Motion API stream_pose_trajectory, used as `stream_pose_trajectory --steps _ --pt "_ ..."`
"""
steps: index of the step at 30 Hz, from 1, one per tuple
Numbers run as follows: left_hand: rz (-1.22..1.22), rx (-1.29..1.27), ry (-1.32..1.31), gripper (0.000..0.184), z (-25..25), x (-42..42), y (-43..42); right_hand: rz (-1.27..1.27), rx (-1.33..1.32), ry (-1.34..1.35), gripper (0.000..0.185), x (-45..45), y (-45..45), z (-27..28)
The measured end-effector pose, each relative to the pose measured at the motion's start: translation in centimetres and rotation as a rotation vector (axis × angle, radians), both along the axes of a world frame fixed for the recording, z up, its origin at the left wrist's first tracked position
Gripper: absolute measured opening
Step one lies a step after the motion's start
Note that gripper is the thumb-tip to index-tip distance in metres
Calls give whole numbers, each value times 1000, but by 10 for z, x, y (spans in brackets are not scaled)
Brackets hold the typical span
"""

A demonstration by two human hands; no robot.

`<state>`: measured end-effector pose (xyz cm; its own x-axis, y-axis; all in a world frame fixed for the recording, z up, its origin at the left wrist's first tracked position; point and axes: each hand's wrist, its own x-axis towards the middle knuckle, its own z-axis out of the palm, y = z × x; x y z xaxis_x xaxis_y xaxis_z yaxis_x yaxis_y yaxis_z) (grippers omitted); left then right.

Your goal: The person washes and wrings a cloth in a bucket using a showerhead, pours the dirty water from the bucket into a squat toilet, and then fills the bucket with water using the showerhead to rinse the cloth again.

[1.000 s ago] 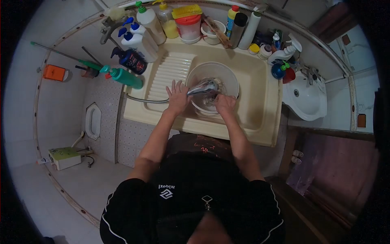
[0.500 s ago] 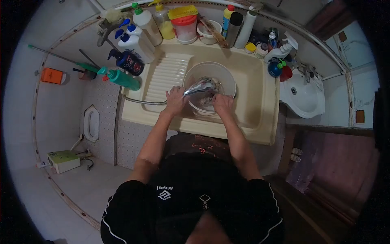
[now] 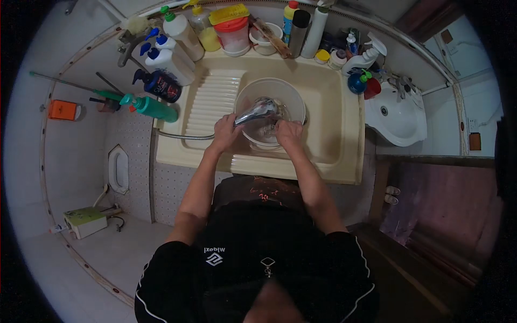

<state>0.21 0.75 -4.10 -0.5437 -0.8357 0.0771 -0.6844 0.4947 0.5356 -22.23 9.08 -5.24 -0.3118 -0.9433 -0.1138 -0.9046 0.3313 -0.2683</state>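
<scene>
A chrome shower head [image 3: 257, 111] is in my left hand [image 3: 225, 132], the fingers wrapped round its handle. Its head points into a whitish plastic bucket [image 3: 247, 95] that stands in the beige sink [image 3: 328, 116]. From the handle a metal hose [image 3: 186, 136] runs left across the sink's edge. My right hand [image 3: 290, 132] is closed at the bucket's near right rim, its fingertips inside. What those fingers grip is hidden. Something pale and wet, too blurred to name, shows at the bottom of the bucket.
Behind the sink stand several bottles, a red-lidded tub [image 3: 234, 40] and a small white bucket [image 3: 265, 43]. A ribbed drainboard [image 3: 212, 99] lies left, with a green bottle [image 3: 153, 108] at its outer edge. Further right is a white washbasin [image 3: 401, 121].
The whole view has shifted slightly, so the sink and bucket appear further left and higher. My left hand still holds the shower head over the bucket; my right hand stays at the rim.
</scene>
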Motion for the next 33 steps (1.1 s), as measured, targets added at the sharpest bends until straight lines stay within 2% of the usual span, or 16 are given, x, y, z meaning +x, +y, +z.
stream_pose_trajectory --steps 3,5,9,11,21,26,33 --pt "-20 -21 75 36 -1 1 0 -5 7 24 12 1 0 -2" --pt "-20 -15 60 36 0 2 -1 21 -61 2 12 0 2 1" --pt "-13 -8 35 36 -5 2 -2 -3 -23 8 12 1 4 9" --pt "-5 8 58 36 -5 2 -2 49 -145 -14 14 1 6 7" --pt "-96 175 95 33 -1 6 -13 30 -136 -57 19 2 6 10" --pt "-70 146 85 32 0 3 -9 12 -41 -34 19 2 2 6" --pt "-61 121 72 33 2 3 -8 74 -52 -35 19 1 5 16"
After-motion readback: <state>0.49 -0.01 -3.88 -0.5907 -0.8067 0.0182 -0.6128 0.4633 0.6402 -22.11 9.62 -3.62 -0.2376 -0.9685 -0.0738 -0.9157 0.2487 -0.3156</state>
